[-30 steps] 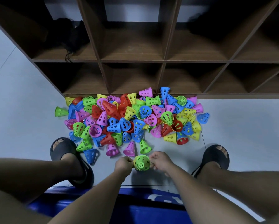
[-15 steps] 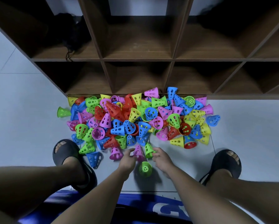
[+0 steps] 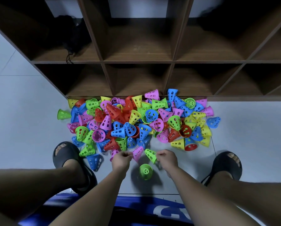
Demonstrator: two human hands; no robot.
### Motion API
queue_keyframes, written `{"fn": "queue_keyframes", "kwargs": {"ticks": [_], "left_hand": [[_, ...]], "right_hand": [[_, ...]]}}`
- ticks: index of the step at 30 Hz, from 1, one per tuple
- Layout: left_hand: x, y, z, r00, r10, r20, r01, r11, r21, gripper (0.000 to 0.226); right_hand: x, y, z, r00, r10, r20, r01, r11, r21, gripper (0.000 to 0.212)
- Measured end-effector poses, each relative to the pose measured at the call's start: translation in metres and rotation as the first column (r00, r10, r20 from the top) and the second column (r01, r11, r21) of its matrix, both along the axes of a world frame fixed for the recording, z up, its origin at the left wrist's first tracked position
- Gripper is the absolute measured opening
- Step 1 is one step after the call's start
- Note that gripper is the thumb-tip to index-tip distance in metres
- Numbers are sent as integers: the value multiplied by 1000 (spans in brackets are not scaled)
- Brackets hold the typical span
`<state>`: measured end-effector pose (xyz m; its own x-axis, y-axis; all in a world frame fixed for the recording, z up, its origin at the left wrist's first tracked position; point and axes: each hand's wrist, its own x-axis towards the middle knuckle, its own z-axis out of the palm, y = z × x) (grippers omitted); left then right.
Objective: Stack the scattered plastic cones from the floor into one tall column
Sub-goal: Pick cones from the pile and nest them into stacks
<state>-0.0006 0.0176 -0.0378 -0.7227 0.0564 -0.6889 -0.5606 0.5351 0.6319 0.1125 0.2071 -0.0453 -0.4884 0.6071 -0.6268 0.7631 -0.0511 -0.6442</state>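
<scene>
A heap of several perforated plastic cones (image 3: 136, 118) in red, blue, green, yellow and pink lies on the pale floor against the shelf. One green cone (image 3: 146, 171) stands upright on the floor between my arms. My left hand (image 3: 122, 159) pinches the rim of a pink cone (image 3: 138, 153) at the heap's near edge. My right hand (image 3: 167, 159) pinches a green cone (image 3: 150, 155) by its wide end, tip pointing up and left. The two held cones sit side by side, just above the standing green one.
A dark wooden cubby shelf (image 3: 136, 61) rises behind the heap, with a black bundle (image 3: 71, 35) in one upper-left cell. My feet in black slippers (image 3: 66, 154) (image 3: 226, 163) flank the work spot. A blue mat (image 3: 136, 207) lies under me.
Both hands let go of the green cone, which now stands on the floor. They reached forward to the heap's edge; the left took a pink cone, the right a green one.
</scene>
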Motion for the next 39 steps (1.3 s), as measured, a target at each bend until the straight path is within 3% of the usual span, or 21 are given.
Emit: {"fn": "queue_keyframes", "kwargs": {"ticks": [5, 10, 16, 20, 23, 31, 39], "left_hand": [[-3, 7, 24, 1000, 10, -21, -8, 996, 84, 13], [5, 13, 43, 999, 31, -21, -29, 996, 89, 17], [20, 7, 45, 997, -72, 26, 68, 988, 140, 20], [25, 6, 46, 982, -177, 70, 163, 972, 167, 21], [29, 4, 45, 959, -279, 51, 269, 953, 140, 21], [39, -6, 35, 924, -381, -12, 381, 924, -13, 12], [23, -20, 25, 866, -499, -36, 489, 859, -150, 6]], "right_hand": [[1, 6, 13, 980, -194, -50, 187, 975, -118, 6], [3, 9, 36, 864, -489, -118, 421, 832, -362, 14], [8, 15, 56, 801, -587, -118, 414, 685, -600, 14], [13, 12, 65, 869, -477, -134, 279, 694, -664, 17], [17, 6, 67, 935, -326, -142, 166, 754, -636, 22], [34, 0, 54, 998, 7, -70, -31, 938, -346, 16], [30, -7, 31, 975, 223, 14, -220, 968, -124, 18]]}}
